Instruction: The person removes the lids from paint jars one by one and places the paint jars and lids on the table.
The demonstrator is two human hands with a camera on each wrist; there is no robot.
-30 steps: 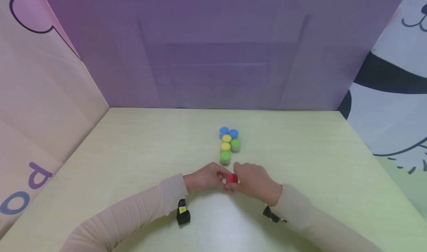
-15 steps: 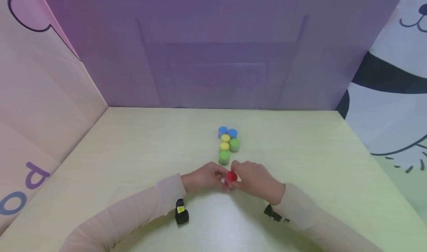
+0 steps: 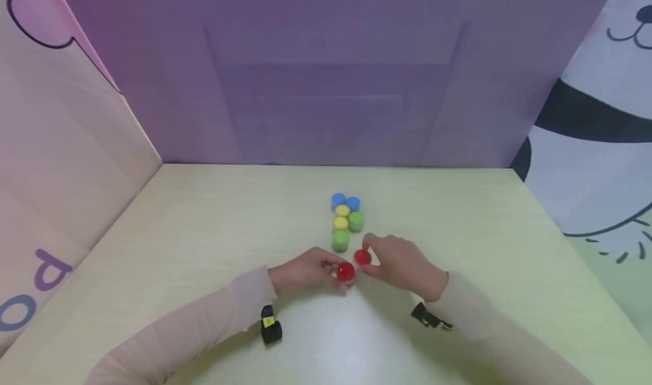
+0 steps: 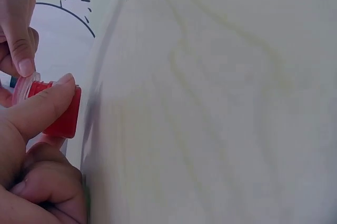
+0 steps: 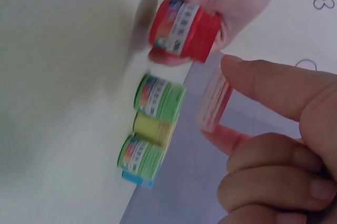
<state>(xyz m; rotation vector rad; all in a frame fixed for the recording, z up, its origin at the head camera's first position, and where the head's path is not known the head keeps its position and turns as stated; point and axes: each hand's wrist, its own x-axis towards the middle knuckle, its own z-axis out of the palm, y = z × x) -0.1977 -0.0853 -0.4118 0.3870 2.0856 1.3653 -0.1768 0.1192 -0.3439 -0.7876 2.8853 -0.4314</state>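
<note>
My left hand (image 3: 305, 273) grips a small red paint jar (image 3: 345, 272) between thumb and fingers, low over the table. The jar's mouth is uncovered and shows glossy red paint; a printed label wraps its side in the right wrist view. Just to the right, my right hand (image 3: 404, 265) pinches the jar's lid (image 5: 216, 101) at its edges with thumb and index finger. The lid is clear-walled and stained red, and stands apart from the jar in the head view. In the left wrist view my left thumb lies along the red jar (image 4: 67, 116).
Beyond the hands, several lidded jars stand close together on the pale table (image 3: 234, 215): a near green jar (image 3: 340, 240), a second green jar (image 3: 356, 221), two yellow jars (image 3: 340, 223) and two blue jars (image 3: 338, 200). A purple panel (image 3: 326, 90) rises behind the table.
The lid has come off the red jar. My right hand has moved right and slightly away from me with it, while my left hand keeps hold of the jar and shifts slightly left.
</note>
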